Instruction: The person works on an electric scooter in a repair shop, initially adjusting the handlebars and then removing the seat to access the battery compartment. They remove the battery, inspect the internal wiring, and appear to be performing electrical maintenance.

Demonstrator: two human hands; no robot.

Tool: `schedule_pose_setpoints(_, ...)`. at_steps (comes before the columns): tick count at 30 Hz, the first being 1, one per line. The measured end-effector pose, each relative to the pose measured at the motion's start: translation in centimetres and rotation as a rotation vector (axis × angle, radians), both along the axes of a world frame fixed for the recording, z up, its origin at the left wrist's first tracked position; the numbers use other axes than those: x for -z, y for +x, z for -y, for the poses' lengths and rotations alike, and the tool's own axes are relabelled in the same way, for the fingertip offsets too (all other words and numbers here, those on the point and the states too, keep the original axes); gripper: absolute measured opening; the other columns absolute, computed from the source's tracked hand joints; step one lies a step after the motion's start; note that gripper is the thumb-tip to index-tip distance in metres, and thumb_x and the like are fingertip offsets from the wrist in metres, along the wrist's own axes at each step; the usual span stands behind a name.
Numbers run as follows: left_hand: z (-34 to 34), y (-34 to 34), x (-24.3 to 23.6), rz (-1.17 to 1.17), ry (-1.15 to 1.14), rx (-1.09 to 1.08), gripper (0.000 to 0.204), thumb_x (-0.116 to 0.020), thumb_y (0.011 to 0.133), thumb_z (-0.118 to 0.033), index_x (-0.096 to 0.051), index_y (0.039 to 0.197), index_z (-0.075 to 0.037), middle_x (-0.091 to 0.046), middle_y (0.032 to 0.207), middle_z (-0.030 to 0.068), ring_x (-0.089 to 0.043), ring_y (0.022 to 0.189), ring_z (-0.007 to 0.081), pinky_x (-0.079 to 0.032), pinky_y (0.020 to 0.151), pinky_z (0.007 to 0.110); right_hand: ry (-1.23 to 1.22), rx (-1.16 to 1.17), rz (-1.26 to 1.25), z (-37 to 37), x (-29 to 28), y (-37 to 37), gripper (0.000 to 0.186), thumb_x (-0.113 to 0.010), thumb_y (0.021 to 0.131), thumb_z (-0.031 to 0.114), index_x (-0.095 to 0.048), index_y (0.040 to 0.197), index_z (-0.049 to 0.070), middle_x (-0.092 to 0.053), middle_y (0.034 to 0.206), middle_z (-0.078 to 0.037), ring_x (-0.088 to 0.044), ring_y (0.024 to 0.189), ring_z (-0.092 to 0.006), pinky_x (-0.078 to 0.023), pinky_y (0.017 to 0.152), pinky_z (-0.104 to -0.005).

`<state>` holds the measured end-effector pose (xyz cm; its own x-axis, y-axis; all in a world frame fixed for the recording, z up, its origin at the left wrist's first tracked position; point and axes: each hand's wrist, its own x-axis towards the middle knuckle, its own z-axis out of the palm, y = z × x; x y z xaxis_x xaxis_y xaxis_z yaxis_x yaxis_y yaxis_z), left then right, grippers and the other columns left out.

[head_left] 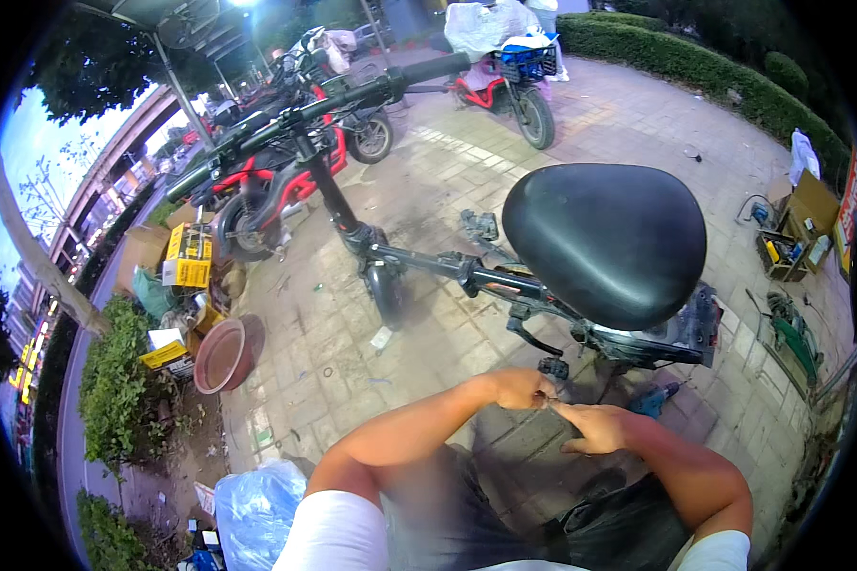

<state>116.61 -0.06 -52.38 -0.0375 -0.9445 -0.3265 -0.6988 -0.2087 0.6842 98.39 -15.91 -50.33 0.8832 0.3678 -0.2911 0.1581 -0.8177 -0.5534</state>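
My left hand is closed, its fingers pinched on something small that I cannot make out. My right hand meets it, index finger stretched to the left fingertips, thumb held apart below. Just above both hands is a black pedal of a folding electric bike with a large black saddle. Its handlebar reaches toward the upper left. A blue power drill lies on the pavement beside my right forearm.
Red-framed scooters stand behind, with a person at the top. At left are yellow boxes, a reddish basin, shrubs and a blue plastic bag. At right lie a toolbox and green equipment on paving.
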Motion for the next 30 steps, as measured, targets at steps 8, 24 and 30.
schedule_pose_setpoints(8,1.1,-0.5,0.0,-0.015,-0.104,0.004,0.025,-0.064,0.08,-0.017,-0.068,0.103,-0.01,-0.068,0.088,0.0139,-0.064,0.084,0.0311,-0.048,0.073,0.041,0.049,0.083,0.089,0.2,-0.8,-1.1,0.083,-0.071,0.078,0.03,-0.03,0.143,0.0,-0.055,0.123,-0.024,-0.054,0.113,-0.0366,-0.044,0.094,-0.0403)
schedule_pose_setpoints(24,0.7,-0.3,0.3,0.008,-0.098,-0.052,0.028,-0.059,0.08,-0.011,-0.068,0.106,-0.009,-0.068,0.094,0.0143,-0.063,0.091,0.0315,-0.047,0.076,0.04,0.09,0.037,0.038,-0.1,-1.6,-0.2,0.091,-0.072,0.076,0.027,-0.022,0.147,0.0,-0.046,0.134,-0.028,-0.049,0.121,-0.038,-0.041,0.1,-0.0386)
schedule_pose_setpoints(30,0.8,-0.3,-0.1,0.01,-0.085,-0.029,0.026,-0.06,0.081,-0.01,-0.067,0.106,-0.007,-0.068,0.095,0.0152,-0.063,0.092,0.0315,-0.048,0.078,0.04,0.059,0.047,-0.014,-0.2,-1.9,-0.3,0.092,-0.071,0.077,0.029,-0.02,0.149,0.003,-0.046,0.135,-0.027,-0.049,0.122,-0.0377,-0.041,0.1,-0.0391)
